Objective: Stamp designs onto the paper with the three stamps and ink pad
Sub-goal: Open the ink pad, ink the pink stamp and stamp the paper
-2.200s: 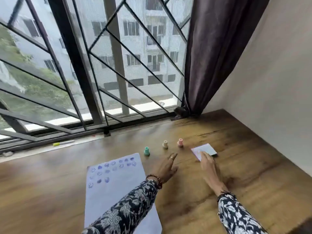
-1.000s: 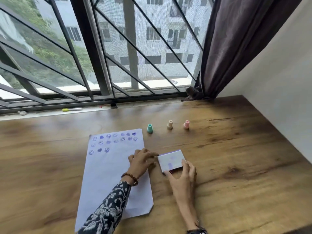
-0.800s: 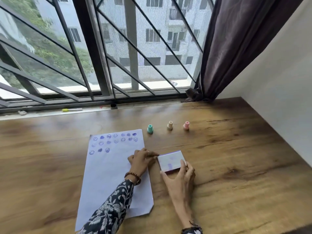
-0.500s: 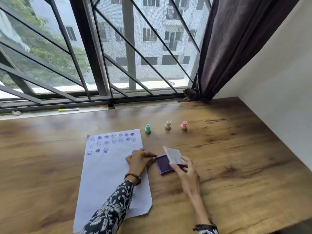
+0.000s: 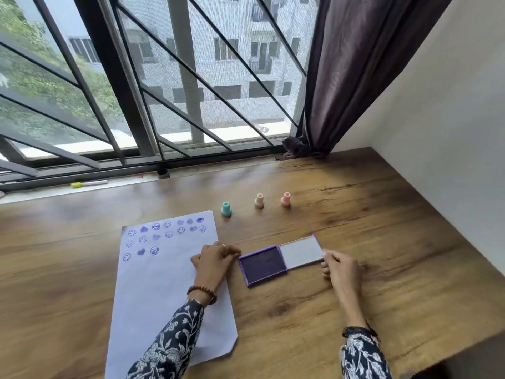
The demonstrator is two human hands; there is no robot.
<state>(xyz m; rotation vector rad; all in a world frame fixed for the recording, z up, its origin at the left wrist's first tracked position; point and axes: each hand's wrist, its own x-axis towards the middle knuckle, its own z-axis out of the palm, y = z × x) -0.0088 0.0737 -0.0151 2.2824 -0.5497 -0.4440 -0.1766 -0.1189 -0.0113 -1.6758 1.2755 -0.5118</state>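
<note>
Ink pad (image 5: 263, 264) lies open mid-bench, left hand (image 5: 214, 259) curled at its edge, right hand (image 5: 338, 266) pinching the flipped lid (image 5: 302, 251).

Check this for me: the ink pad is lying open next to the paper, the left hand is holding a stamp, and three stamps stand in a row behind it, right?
Not quite. The head view shows the left hand holding no stamp; its fingers rest at the ink pad's left edge. The rest holds: the pad lies open beside the paper, and the green stamp, cream stamp and pink stamp stand in a row behind it.
</note>
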